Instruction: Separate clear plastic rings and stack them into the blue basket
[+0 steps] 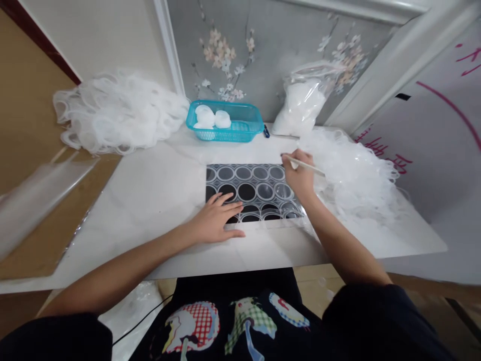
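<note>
A dark sheet patterned with rows of ovals (247,192) lies flat on the white table. My left hand (215,220) rests with spread fingers on its lower left part. Over the sheet's upper right corner, my right hand (299,175) is closed around a thin pale stick (308,166), which slants down to the right from my fingertips. Clear film shows over the right part of the sheet.
Behind the sheet stands a blue basket (248,135) with white round pieces. A heap of white rings (124,115) is at the back left, another white heap (353,170) at the right. A filled plastic bag (302,103) leans at the back, near a small dark blue object (266,131).
</note>
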A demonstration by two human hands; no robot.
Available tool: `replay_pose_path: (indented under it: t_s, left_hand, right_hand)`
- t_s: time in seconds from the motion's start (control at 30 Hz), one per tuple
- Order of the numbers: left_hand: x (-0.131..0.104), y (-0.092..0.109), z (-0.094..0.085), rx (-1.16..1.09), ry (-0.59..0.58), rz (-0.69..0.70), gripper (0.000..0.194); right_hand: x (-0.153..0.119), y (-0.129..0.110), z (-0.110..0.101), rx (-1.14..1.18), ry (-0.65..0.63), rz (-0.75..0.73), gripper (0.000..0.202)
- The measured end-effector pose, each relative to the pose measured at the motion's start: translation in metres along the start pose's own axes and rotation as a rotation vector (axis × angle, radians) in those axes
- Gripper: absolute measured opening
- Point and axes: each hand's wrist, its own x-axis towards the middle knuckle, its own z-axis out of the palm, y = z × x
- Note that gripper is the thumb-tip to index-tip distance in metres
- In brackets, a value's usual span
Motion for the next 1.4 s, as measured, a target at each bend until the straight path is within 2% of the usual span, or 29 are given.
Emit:
replay_pose_path:
  t_s: [0.1,0.17,0.3,0.37,0.6,0.7,0.8,0.83,0.9,0.97,1.03,1.13,1.27,1.4]
  left_hand:
    - [0.004,-0.018,-0.004,-0.072,0.164,-0.075,0.043]
    - [0.007,-0.031,-0.006,-0.060,0.246,-0.152,0.028]
    - [0.011,-0.050,-0.007,-0.045,0.210,-0.214,0.018]
    - [0.012,-0.052,-0.007,-0.060,0.199,-0.205,0.018]
    - [0.018,-0.046,-0.003,-0.083,0.185,-0.144,0.017]
    - [0.019,-0.045,-0.003,-0.075,0.174,-0.119,0.018]
    - [0.021,-0.045,-0.004,-0.057,0.159,-0.092,0.021]
    - [0.022,-0.045,-0.004,-0.055,0.152,-0.082,0.023]
    - [0.023,-0.046,-0.004,-0.056,0.132,-0.061,0.025]
    - [0.024,-0.047,-0.003,-0.058,0.119,-0.046,0.026]
    - [0.024,-0.049,0.001,-0.047,0.126,-0.041,0.024]
    - [0.023,-0.051,0.006,-0.031,0.160,-0.029,0.022]
    - [0.022,-0.051,0.004,-0.050,0.236,-0.050,0.022]
    - [0.024,-0.037,-0.004,-0.078,0.305,-0.048,0.021]
  right_hand:
    - [-0.017,0.013,-0.007,0.144,-0.131,0.022,0.024]
    - [-0.035,0.020,-0.010,0.279,-0.200,0.089,0.027]
    - [-0.050,0.030,-0.011,0.575,-0.245,0.315,0.032]
    - [-0.048,0.032,-0.009,0.639,-0.248,0.349,0.032]
    - [-0.047,0.030,-0.008,0.598,-0.323,0.333,0.032]
    - [-0.048,0.029,-0.011,0.587,-0.230,0.286,0.031]
    - [-0.049,0.026,-0.016,0.482,-0.089,0.105,0.022]
    - [-0.050,0.025,-0.018,0.435,-0.099,0.044,0.020]
    - [-0.052,0.022,-0.019,0.391,-0.248,-0.015,0.019]
    - [-0.055,0.019,-0.018,0.422,-0.439,0.012,0.021]
    - [-0.057,0.018,-0.015,0.469,-0.528,0.083,0.023]
    - [-0.058,0.019,-0.011,0.518,-0.533,0.167,0.023]
    - [-0.058,0.021,-0.009,0.566,-0.547,0.198,0.023]
    - [-0.059,0.019,-0.008,0.560,-0.548,0.217,0.023]
